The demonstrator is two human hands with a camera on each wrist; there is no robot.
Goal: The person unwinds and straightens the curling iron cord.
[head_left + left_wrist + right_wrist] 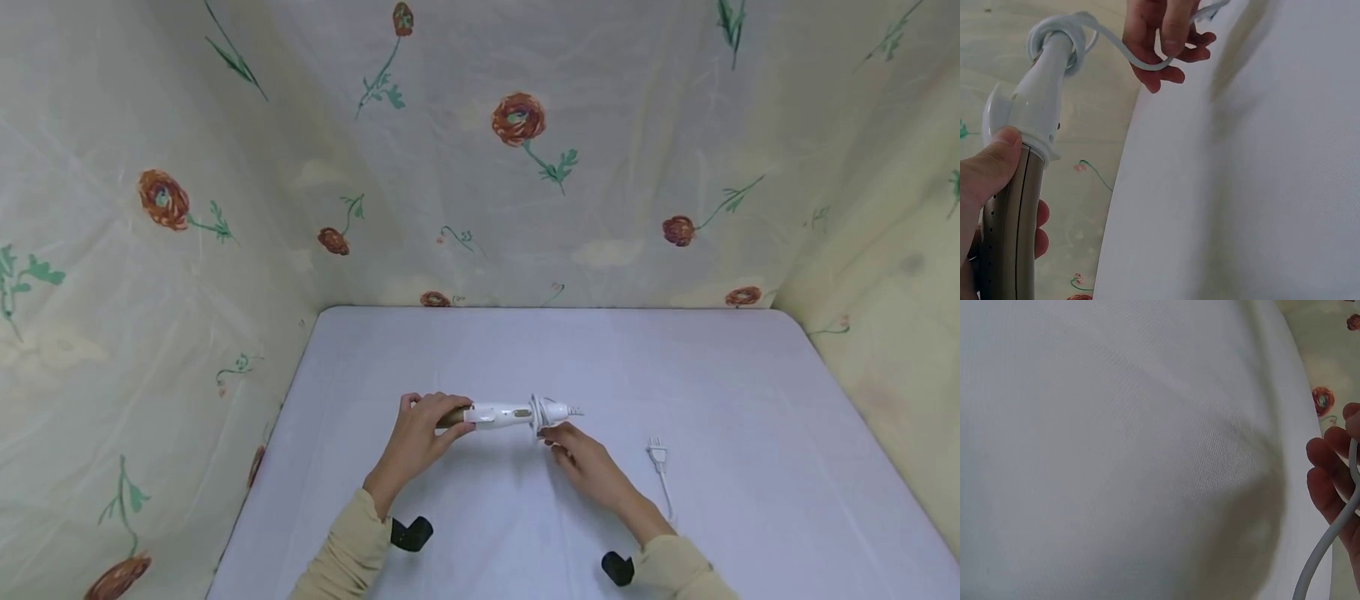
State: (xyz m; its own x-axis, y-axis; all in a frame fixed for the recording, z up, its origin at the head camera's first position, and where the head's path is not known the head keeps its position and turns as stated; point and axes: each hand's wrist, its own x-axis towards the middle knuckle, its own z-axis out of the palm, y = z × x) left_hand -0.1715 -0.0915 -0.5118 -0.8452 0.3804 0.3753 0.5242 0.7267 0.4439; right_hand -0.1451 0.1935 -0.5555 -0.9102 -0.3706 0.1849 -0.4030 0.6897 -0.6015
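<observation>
Curling iron (497,415) between left fingers (1042,242)

White tabletop (1104,450) fills most of the view. Right hand (1334,470) at 3 o'clock, cut by the edge, fingers bent about a pale cord (1322,550). Cord curves down, leaving between 4 and 5 o'clock. Soft shadow (1241,544) toward 5. Patterned cloth (1325,359) beyond the table's rim, red flower (1323,400) between 2 and 3.
</observation>
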